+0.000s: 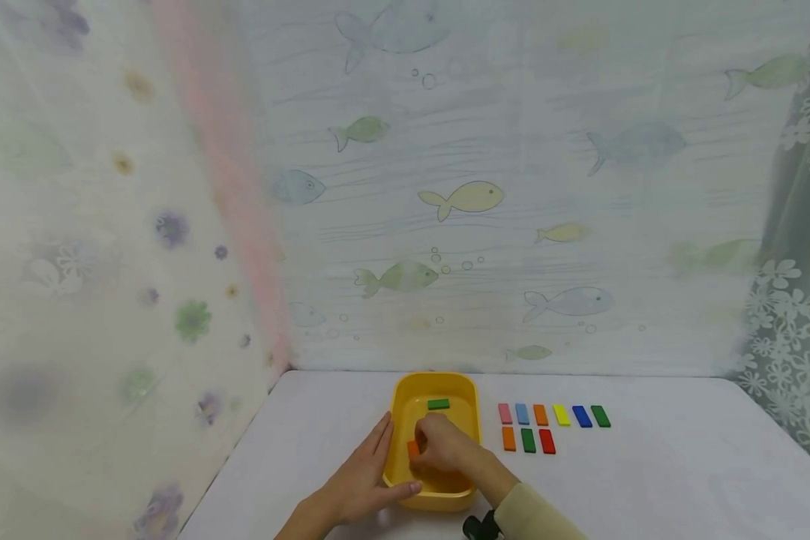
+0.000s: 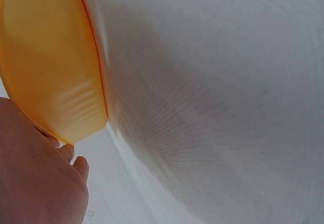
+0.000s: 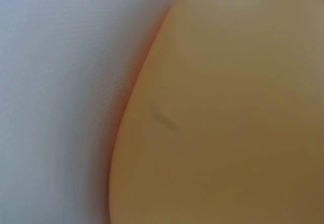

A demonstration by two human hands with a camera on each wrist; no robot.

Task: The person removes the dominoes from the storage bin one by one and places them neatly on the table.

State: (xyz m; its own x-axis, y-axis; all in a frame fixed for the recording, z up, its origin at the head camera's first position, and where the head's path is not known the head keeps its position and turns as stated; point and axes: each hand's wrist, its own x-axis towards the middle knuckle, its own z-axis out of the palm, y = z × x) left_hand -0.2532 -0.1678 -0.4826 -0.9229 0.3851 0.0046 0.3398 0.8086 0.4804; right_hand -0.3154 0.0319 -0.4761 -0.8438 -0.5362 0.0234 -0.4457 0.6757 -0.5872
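Note:
A yellow plastic tray [image 1: 468, 501] with rounded corners stands on the white table. My left hand [image 1: 356, 480] rests along its left side with fairly straight fingers, the thumb lying across the near left corner. In the left wrist view, that hand [image 2: 40, 168] touches the edge of the tray [image 2: 55, 57]. My right hand [image 1: 445, 450] reaches inside with curled fingers and pinches an orange tile [image 1: 413, 449], which it partly hides. A green tile [image 1: 439, 404] lies toward the tray's far end. Only the tray's outer wall [image 3: 217, 107] and tablecloth show in the right wrist view.
Right of the tray, several coloured tiles lie in two rows: the far one runs from a pink tile [image 1: 505, 414] to a green one, the near one ends at a red tile [image 1: 547, 442]. A black object [image 1: 481, 526] sits by the right sleeve. Printed curtains stand behind.

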